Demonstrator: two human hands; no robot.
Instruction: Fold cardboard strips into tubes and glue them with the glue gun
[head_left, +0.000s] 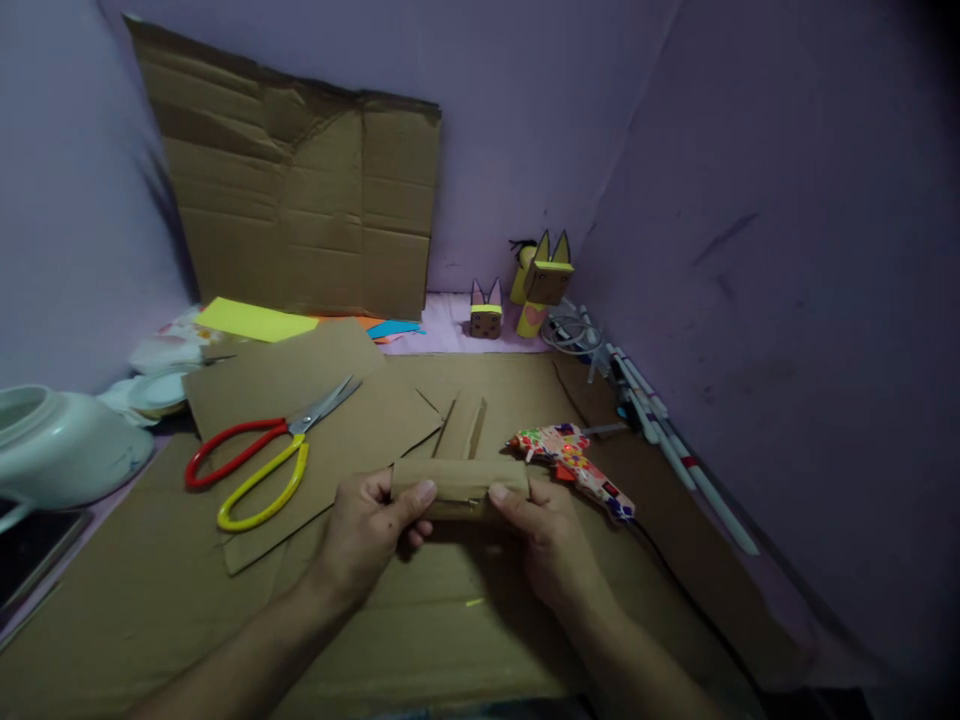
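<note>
The folded cardboard piece (459, 479) is above the middle of the cardboard sheet (337, 650), between its left and right edges. The left hand (358, 530) and the right hand (561, 548) pinch its two ends, thumbs on top, fingers closed around it. I judge it light and dry, not slippery, rather stiff along the fold but easy to crush, so the ends are good places to hold. Scissors (299, 426) lie toward the sheet's left edge, a glue gun (561, 444) toward the right edge, and purple walls (780, 300) meet in the corner behind.
</note>
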